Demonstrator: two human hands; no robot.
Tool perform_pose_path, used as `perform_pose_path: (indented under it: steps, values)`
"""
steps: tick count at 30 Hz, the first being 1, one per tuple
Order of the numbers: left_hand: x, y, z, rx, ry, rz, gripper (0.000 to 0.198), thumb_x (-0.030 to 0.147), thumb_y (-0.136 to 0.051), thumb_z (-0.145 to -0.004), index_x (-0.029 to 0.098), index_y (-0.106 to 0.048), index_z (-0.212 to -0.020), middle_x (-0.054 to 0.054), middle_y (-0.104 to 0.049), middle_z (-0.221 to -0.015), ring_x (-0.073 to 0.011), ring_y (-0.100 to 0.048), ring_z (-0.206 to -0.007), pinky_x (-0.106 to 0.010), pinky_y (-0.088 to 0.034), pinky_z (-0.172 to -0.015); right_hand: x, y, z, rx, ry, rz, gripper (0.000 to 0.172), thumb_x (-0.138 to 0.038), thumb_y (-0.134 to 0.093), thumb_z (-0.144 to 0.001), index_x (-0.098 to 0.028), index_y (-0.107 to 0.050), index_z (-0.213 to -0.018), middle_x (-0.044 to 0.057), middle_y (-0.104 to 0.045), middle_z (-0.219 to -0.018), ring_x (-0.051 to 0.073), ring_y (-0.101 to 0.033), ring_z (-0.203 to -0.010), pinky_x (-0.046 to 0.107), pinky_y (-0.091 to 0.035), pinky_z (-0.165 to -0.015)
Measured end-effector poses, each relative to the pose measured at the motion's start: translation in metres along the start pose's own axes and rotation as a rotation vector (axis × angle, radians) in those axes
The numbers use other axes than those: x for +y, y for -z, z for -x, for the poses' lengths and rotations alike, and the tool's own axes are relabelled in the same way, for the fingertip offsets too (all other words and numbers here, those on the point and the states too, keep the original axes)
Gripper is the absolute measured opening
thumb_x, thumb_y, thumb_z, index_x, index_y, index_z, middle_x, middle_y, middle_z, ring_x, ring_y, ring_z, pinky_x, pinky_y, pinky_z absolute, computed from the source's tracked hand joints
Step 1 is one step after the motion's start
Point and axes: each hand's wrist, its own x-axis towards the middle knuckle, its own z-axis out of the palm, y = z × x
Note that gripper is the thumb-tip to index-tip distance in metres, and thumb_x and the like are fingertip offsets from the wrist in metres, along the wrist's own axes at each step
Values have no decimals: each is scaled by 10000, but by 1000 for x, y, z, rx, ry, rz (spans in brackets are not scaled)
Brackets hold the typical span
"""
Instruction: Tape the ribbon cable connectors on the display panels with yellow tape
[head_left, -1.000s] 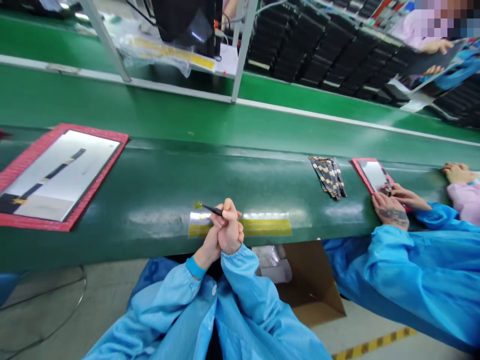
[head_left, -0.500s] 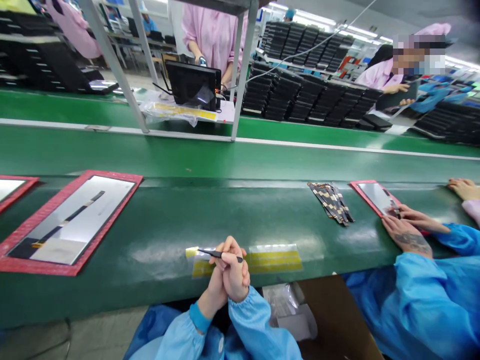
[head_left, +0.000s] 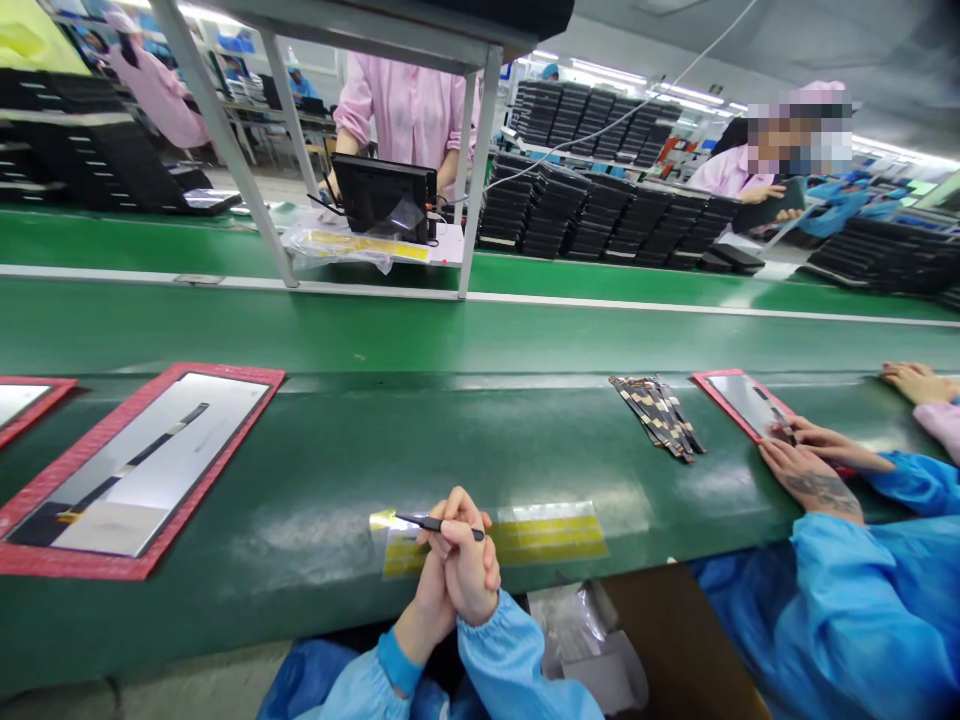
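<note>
My right hand [head_left: 470,560] pinches a pair of black tweezers [head_left: 431,523], their tips pointing left. My left hand [head_left: 431,590] is clasped against it, fingers wrapped around its far side. Both hands are held at the bench's near edge, above a clear sheet with yellow strips [head_left: 555,532], partly covering it. A small yellow-tinted film corner [head_left: 382,520] shows by the tweezer tips; whether they touch it I cannot tell. On the left, a display panel [head_left: 191,450] with a dark flex cable [head_left: 142,455] lies on pink foam [head_left: 142,400].
A pile of flex cables [head_left: 660,415] lies to the right. Beyond it, a co-worker's hands [head_left: 814,470] work on another panel [head_left: 739,400]. A metal frame [head_left: 480,170] and black monitor [head_left: 386,195] stand across the bench. Below the edge is a cardboard box [head_left: 667,640] with clear plastic.
My view has tilted up slightly, so everything sits lower. My clasped hands and the tweezers keep their pose. The person opposite has lowered a hand behind the monitor.
</note>
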Motion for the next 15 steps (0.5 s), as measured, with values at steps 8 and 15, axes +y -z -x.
perform_pose_path:
  steps: [8,15]
  values:
    - [2,0,0,5,16,-54,400,569,-690,-811,215,-636,-987,-11,-579,-672,-162,-553,-577,-265,-412,-543,3,4,0,6,-28,-17,57,-230,-557,-722,-242,-524,-767,-40,-589,-649,152,-477,-587,271,-330,-600]
    - [1,-2,-1,8,7,-30,390,554,-730,-785,214,-622,-945,18,-534,-655,-145,-546,-588,-248,-411,-550,0,3,1,8,-30,1,62,-241,-574,-720,-242,-522,-754,-47,-593,-658,138,-417,-542,274,-345,-606]
